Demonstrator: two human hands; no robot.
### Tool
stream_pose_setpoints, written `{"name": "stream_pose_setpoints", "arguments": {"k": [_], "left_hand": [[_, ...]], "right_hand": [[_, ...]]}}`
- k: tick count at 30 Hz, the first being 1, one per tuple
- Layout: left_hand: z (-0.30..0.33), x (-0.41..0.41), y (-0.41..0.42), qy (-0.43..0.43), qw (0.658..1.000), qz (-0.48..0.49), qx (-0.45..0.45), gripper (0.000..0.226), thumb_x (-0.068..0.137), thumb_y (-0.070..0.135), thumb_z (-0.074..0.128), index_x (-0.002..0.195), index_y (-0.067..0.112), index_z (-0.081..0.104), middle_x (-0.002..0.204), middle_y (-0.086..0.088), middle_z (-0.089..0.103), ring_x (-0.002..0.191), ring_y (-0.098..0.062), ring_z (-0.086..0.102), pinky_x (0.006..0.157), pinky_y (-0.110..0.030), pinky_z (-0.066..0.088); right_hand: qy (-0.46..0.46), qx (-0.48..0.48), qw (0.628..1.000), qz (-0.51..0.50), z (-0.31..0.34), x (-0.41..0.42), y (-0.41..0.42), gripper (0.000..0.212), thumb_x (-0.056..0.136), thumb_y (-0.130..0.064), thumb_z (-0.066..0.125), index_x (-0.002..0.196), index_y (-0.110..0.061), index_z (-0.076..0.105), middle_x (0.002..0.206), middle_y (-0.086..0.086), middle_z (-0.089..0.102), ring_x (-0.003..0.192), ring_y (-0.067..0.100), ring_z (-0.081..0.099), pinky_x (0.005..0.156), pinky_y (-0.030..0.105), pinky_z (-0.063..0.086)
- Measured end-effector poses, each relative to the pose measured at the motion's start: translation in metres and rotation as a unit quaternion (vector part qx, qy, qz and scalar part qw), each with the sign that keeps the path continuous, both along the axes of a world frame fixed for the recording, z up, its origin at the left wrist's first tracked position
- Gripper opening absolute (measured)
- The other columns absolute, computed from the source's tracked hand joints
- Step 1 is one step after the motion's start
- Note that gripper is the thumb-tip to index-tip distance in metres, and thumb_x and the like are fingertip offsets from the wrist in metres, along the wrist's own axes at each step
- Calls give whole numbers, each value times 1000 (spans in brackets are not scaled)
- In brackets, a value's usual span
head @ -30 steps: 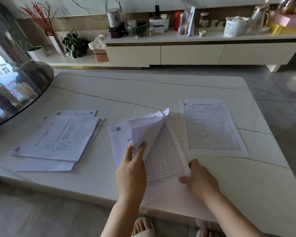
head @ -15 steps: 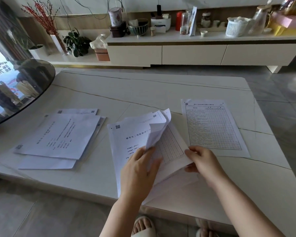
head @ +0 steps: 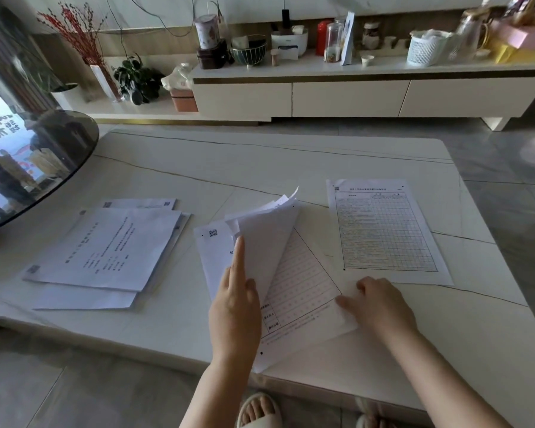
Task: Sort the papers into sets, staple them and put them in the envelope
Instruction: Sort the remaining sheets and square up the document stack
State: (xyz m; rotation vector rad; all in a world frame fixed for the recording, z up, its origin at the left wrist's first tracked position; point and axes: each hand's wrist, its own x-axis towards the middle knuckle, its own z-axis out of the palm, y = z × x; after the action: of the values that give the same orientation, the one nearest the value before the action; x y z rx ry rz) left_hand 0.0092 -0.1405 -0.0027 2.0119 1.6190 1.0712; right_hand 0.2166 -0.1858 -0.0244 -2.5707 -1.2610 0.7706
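While hands leaf papers — loose pile left, form right

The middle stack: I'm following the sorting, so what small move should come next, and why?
Probably slide out the exposed grid sheet with the right hand, towards the single table form. The left hand holds the upper pages lifted, and both sheets look gridded.

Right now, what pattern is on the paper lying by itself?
A printed black grid table on the white single sheet, seen in the head view.
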Motion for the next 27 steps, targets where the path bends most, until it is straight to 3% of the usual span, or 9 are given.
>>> {"name": "stream_pose_setpoints", "arguments": {"k": [2, 4, 7, 13, 16, 20, 23, 25, 27], "left_hand": [[0, 1, 0, -3, 999, -26, 36, 74, 90, -5, 53, 146, 29, 19, 112, -6, 62, 69, -16, 54, 53, -27, 38], [-2, 0, 2, 20, 998, -44, 34, 70, 83, -12, 59, 142, 23, 43, 98, -6, 62, 58, -20, 54, 46, -26, 41], [-8, -2, 4, 54, 997, -39, 43, 53, 79, -14, 63, 121, 17, 65, 99, -6, 63, 63, -28, 62, 48, -34, 52], [-5, 0, 3, 50, 998, -25, 15, 35, 85, -2, 62, 115, 16, 69, 107, 0, 65, 74, -24, 65, 54, -34, 54], [-1, -1, 2, 69, 995, -64, 28, 28, 88, 24, 66, 115, 19, 68, 109, 5, 66, 70, -15, 65, 53, -20, 45], [6, 2, -3, 132, 984, -119, -9, 70, 76, 72, 51, 125, 24, 59, 116, 11, 58, 80, -9, 63, 58, -21, 46], [-1, 1, -3, 160, 980, -121, -11, 60, 79, 35, 72, 134, 19, 52, 123, 1, 56, 76, -23, 66, 52, -28, 46], [-4, -3, 1, 131, 988, -78, 7, 52, 78, 4, 71, 128, 11, 58, 116, -10, 61, 60, -32, 63, 43, -30, 43], [-4, -7, 6, 104, 994, -24, 25, 47, 79, -6, 66, 124, 6, 60, 114, -13, 62, 56, -36, 61, 42, -32, 44]], "right_hand": [[-33, -9, 999, 34, -2, -9, 0, 59, 81, -53, 64, 123, -14, 48, 121, 7, 52, 113, 25, 53, 88, 34, 45], [-13, 1, 999, 38, -3, -13, 1, 54, 81, -47, 67, 119, -16, 45, 117, 4, 54, 108, 23, 56, 86, 33, 43], [38, 3, 999, 22, -2, -10, 2, 44, 79, -43, 70, 107, -20, 46, 104, -3, 57, 98, 19, 59, 82, 31, 44], [138, 88, 986, -9, -1, -5, 6, 13, 85, -25, 64, 81, -17, 54, 81, -3, 57, 74, 16, 54, 61, 29, 38], [353, 172, 914, -100, 16, -7, 12, 14, 92, -16, 58, 79, -11, 61, 71, 2, 59, 63, 15, 55, 55, 25, 41], [611, 211, 742, -180, 37, -18, 17, 17, 96, -6, 48, 86, -6, 62, 69, 6, 68, 56, 15, 66, 51, 24, 55], [673, 222, 685, -168, 43, -17, 19, 19, 97, -9, 45, 102, -3, 62, 87, 12, 70, 71, 20, 71, 62, 29, 59], [650, 227, 709, -156, 44, -12, 18, 23, 98, -13, 45, 107, -3, 63, 98, 12, 71, 84, 20, 70, 68, 30, 58], [502, 213, 827, -138, 33, -2, 15, 21, 98, -14, 48, 107, -3, 64, 95, 8, 69, 85, 19, 66, 71, 31, 54]]}}
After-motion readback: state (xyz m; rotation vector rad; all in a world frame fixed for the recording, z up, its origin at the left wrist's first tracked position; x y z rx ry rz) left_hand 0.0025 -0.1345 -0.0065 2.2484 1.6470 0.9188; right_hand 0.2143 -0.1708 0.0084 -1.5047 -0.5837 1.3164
